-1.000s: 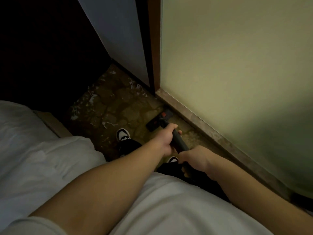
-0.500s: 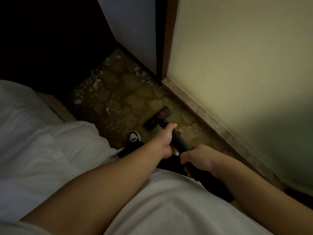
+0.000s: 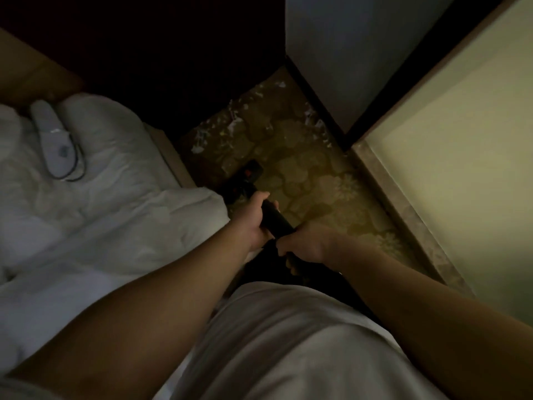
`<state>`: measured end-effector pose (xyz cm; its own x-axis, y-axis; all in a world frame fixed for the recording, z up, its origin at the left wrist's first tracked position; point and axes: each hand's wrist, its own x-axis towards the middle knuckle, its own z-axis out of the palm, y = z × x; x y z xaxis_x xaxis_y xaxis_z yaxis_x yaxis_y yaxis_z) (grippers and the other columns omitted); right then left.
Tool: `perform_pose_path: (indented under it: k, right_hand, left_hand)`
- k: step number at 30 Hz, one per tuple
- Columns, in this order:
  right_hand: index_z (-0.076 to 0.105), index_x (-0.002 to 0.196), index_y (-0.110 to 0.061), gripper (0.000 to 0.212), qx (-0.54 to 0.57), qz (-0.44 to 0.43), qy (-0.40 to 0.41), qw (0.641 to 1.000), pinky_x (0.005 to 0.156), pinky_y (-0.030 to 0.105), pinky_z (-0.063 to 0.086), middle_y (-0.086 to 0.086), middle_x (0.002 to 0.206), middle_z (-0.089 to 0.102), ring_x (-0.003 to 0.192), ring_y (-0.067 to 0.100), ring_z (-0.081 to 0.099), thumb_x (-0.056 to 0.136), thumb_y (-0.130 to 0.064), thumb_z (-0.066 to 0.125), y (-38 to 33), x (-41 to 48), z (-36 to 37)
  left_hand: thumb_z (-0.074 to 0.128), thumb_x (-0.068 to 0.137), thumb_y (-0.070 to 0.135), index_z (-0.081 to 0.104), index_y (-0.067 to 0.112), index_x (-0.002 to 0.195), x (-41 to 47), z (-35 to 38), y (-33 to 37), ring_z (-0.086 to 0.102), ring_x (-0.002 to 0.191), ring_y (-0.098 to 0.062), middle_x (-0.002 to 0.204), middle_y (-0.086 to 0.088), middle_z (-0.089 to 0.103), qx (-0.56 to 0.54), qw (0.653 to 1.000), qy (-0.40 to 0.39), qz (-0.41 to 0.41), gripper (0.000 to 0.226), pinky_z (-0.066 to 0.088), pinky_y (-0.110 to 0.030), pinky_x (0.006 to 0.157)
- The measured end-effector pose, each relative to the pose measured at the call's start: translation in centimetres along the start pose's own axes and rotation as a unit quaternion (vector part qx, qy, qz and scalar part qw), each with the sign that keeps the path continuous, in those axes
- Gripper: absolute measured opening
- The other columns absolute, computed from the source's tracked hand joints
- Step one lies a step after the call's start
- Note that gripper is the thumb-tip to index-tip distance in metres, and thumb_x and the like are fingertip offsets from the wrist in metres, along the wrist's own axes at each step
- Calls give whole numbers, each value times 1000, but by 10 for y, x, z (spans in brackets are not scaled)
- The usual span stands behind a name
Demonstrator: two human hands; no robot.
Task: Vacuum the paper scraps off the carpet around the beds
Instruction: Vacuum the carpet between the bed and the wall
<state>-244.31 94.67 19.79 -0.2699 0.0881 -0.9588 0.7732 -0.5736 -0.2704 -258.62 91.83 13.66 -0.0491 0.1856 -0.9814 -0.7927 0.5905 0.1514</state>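
Note:
Both my hands hold the black vacuum wand [image 3: 276, 219]. My left hand [image 3: 255, 217] grips it further down, my right hand [image 3: 304, 245] grips it closer to my body. The black floor head [image 3: 243, 181] with a red mark sits on the patterned carpet [image 3: 314, 186] close to the bed's edge. White paper scraps [image 3: 235, 122] lie scattered on the carpet beyond the head, towards the dark corner, and more scraps [image 3: 313, 118] lie along the door's foot.
A bed with a white duvet [image 3: 95, 197] fills the left side; a white slipper [image 3: 56, 142] and a dark cord lie on it. A pale wall with a stone skirting [image 3: 403, 209] runs along the right. A door panel [image 3: 346, 53] stands ahead.
The floor head has moved left from near the skirting towards the bed's edge. The view has swung left, so more of the bed shows now.

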Motion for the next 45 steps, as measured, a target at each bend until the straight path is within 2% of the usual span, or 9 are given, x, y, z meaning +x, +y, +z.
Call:
perform_pose_path:
  k: [7,14,17,21,27,33,38,41,45]
  right_hand:
    - [78,93,1,26,-49,1,-10,999,91,46,61,18,88,80,84,34,76,85,-22,69,-57,39,33]
    - [75,97,-1,38,-81,10,-20,996,92,52,62,16,85,80,89,37,79,70,-27,73,-62,51,47]
    - [75,100,-3,46,-93,5,-28,995,91,54,63,15,86,80,85,34,80,64,-31,73,-55,56,48]
    - [75,102,0,31,-90,22,-29,995,89,48,64,17,88,80,78,31,78,79,-20,72,-38,50,44]
    - [66,114,0,31,-111,10,-18,994,50,25,56,13,84,77,56,19,71,87,-16,69,10,19,18]
    - [75,96,-3,16,-132,16,-3,991,48,19,51,6,75,72,52,13,66,89,-17,70,90,-19,-30]
    - [77,94,-5,23,-138,23,12,990,85,43,65,16,96,80,88,31,78,82,-25,76,170,-48,-69]
    - [75,88,-2,16,-112,29,15,993,86,44,63,17,86,80,77,29,74,88,-18,72,208,-68,-87]
    - [72,98,2,21,-78,43,7,996,84,47,63,22,94,78,74,31,70,89,-17,71,233,-90,-99]
  left_hand:
    - [65,96,25,58,12,106,13,-39,56,63,82,-15,94,-5,63,-21,999,34,34,18,53,-35,70]
    - [64,96,24,57,12,106,19,-61,55,62,80,-16,91,-5,63,-52,996,48,47,18,51,-34,66]
    - [66,94,23,57,13,110,21,-66,45,63,81,-15,92,-4,64,-60,995,56,49,21,52,-34,69]
    - [65,95,24,58,15,111,19,-63,23,62,78,-14,88,-3,63,-61,995,60,47,19,52,-34,70]
    - [65,96,26,58,11,112,9,-37,-31,63,75,-17,85,-5,63,-71,995,55,35,23,56,-31,55]
    - [69,91,27,58,9,122,1,15,-115,66,81,-21,88,-8,64,-88,995,46,24,37,59,-43,78]
    - [67,94,26,57,11,124,-7,63,-197,65,82,-20,98,-9,62,-87,995,41,6,35,60,-42,71]
    - [63,96,26,56,14,112,-16,84,-235,62,84,-21,93,-7,61,-65,998,18,-14,21,52,-49,96]
    - [65,94,30,57,15,113,-26,104,-260,64,86,-21,89,-5,63,-27,999,-3,-21,26,53,-49,90]
